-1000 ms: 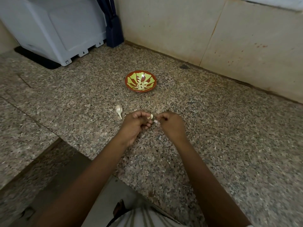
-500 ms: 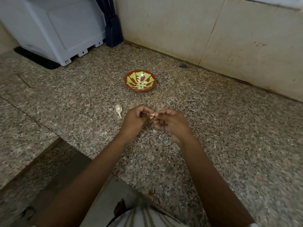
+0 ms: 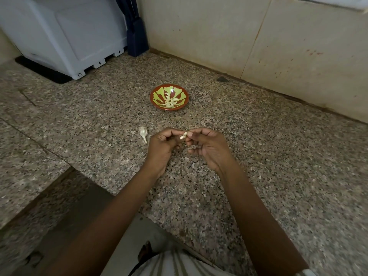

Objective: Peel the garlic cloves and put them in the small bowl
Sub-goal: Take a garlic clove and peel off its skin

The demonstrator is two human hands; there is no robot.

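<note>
Speckled granite counter meets stained beige wall, dim light.

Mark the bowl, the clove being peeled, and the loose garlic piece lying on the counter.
bowl (image 3: 152, 97), head view, on its red rim at the left.
clove (image 3: 183, 135), head view, on its pale middle.
loose garlic piece (image 3: 142, 131), head view, on its fat upper end.
</note>
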